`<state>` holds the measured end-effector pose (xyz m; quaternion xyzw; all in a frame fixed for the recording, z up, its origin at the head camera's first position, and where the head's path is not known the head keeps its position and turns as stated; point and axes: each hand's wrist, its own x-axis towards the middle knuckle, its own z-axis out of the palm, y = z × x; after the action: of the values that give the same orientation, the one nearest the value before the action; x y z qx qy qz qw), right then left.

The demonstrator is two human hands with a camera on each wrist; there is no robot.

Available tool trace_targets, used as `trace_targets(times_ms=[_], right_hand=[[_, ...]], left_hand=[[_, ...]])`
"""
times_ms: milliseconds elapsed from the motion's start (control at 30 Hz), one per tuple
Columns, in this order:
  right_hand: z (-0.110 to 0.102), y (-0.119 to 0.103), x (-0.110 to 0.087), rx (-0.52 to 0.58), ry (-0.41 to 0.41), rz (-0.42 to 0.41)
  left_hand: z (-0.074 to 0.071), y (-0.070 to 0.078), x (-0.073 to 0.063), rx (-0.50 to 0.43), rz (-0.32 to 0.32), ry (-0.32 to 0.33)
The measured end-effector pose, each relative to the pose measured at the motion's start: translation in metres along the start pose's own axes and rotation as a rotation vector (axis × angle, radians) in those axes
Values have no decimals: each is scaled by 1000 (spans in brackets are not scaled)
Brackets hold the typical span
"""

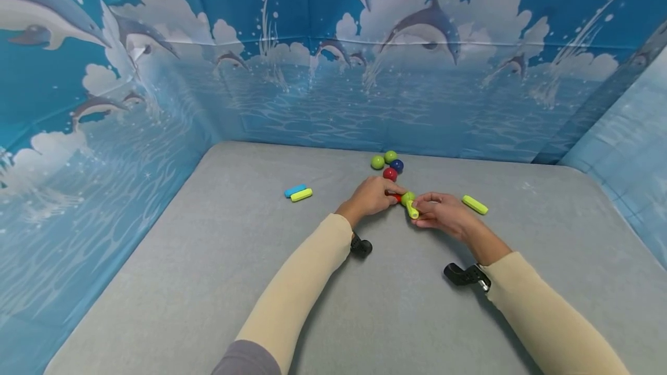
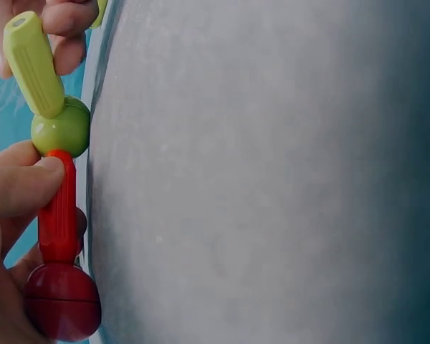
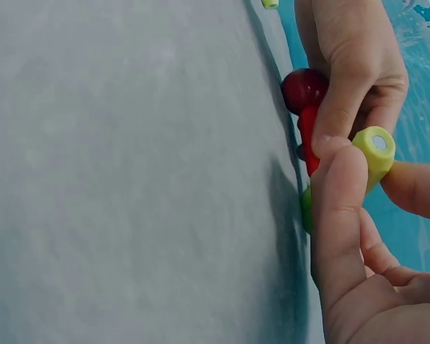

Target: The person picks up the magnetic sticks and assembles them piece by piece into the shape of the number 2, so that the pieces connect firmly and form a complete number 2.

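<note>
My left hand [image 1: 372, 194] pinches a red magnetic building stick [image 2: 58, 215] between thumb and fingers. A dark red ball [image 2: 63, 302] sits at one end of that stick, close to the palm, and a green ball [image 2: 61, 129] at the other. From the green ball a yellow-green stick [image 2: 33, 68] rises at an angle, its far end showing a grey disc. Thumb and fingers of my right hand [image 1: 443, 213] pinch this yellow-green stick. In the right wrist view, the right fingers hide most of the green ball.
Beyond the left hand lie a red ball [image 1: 389, 174], a dark blue ball [image 1: 396, 165] and two green balls [image 1: 377, 162]. A blue stick [image 1: 295, 191] and a yellow stick [image 1: 301, 195] lie to the left; another yellow stick [image 1: 475, 205] lies right. A dolphin-print curtain [image 1: 333, 97] borders the grey table [image 1: 208, 259].
</note>
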<state>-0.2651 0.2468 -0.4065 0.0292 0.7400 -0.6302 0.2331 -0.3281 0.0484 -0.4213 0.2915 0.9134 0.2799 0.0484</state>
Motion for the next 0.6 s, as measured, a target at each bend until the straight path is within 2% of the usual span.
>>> trace_targets(times_ms=[133, 333, 467, 600], right_hand=[[3, 1, 1, 62, -14, 4], [2, 3, 2, 75, -26, 8], [2, 4, 2, 39, -31, 14], [-3, 4, 1, -66, -27, 15]], left_hand=[[1, 0, -1, 7, -6, 4], [2, -2, 0, -2, -8, 17], [1, -3, -1, -27, -5, 20], [-1, -2, -3, -53, -5, 17]])
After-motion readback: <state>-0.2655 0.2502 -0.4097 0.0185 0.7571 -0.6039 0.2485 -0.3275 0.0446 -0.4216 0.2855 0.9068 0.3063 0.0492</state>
